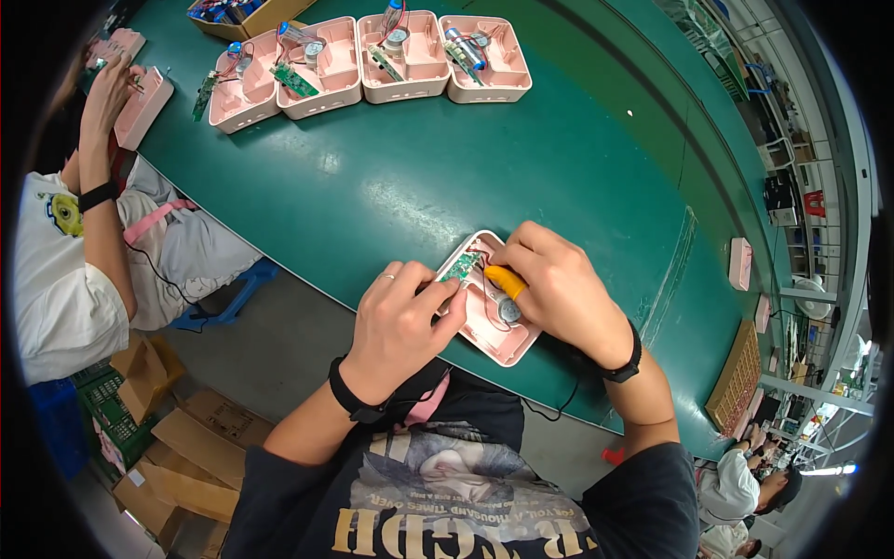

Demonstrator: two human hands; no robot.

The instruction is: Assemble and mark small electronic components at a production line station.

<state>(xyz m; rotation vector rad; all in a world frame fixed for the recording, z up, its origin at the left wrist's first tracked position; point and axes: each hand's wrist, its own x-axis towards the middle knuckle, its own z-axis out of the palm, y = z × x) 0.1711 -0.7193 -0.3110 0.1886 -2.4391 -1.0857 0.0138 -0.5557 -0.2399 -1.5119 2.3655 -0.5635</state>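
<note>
A pink plastic housing (pixel 503 352) lies tilted on the table in front of me, its hollow side up. Inside it are a small green circuit board (pixel 462 266), thin red and dark wires, and a round grey speaker (pixel 508 310). My left hand (pixel 405 312) is closed, thumb and fingertips pinching the board's lower end at the housing's left wall. Over the right wall reaches my right hand (pixel 559 289), its fingers bent together by the wires. A yellow finger cot (pixel 506 281) covers one of its digits; whatever its fingertips grip is hidden.
Several pink housings (pixel 321 102) with boards, batteries and speakers stand in a row along the green table (pixel 596 168). Behind them is a cardboard box (pixel 265 20) of blue batteries. At left, a co-worker's hand (pixel 107 98) works on another housing. Cardboard boxes (pixel 200 456) lie on the floor.
</note>
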